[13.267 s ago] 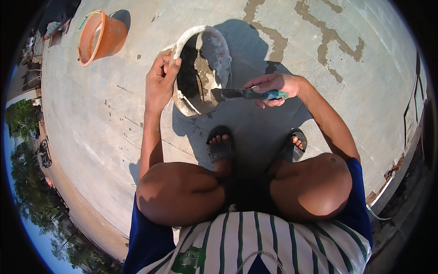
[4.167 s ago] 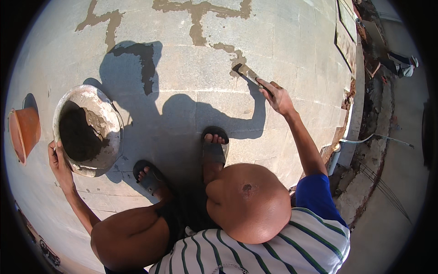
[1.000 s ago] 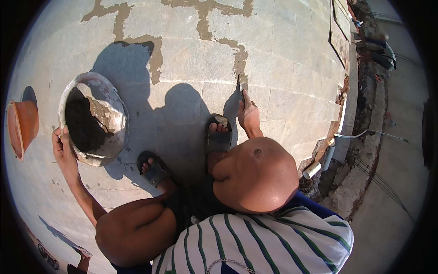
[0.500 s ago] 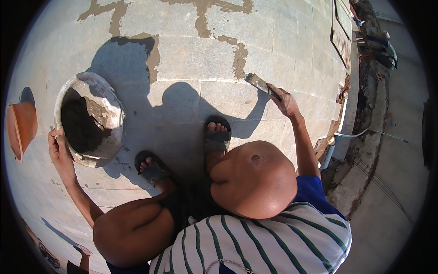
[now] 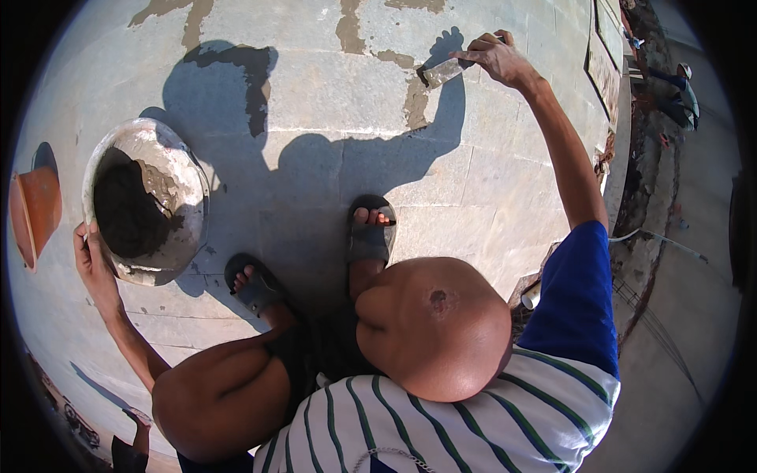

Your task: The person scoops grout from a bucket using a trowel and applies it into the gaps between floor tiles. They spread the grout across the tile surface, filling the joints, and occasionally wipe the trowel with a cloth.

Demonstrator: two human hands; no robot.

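My left hand is closed on the near-left rim of a white bucket smeared with dried mortar. The bucket is tilted, and dark wet mortar lies inside it. In my right hand, out ahead to the right, is a putty knife with a wide flat blade. My fingers wrap its handle, which is mostly hidden. Its blade edge is at a strip of wet mortar spread along a joint between grey paving slabs; whether it touches cannot be made out.
An orange plastic tub stands at the far left. More mortar strips run across the slabs ahead. My sandalled feet rest between bucket and knife. Right of the paving edge are a trench, pipes and another person; part of someone shows at lower left.
My right hand has moved the putty knife forward, from the strip's near end to farther up along it. My left hand stays on the bucket rim.
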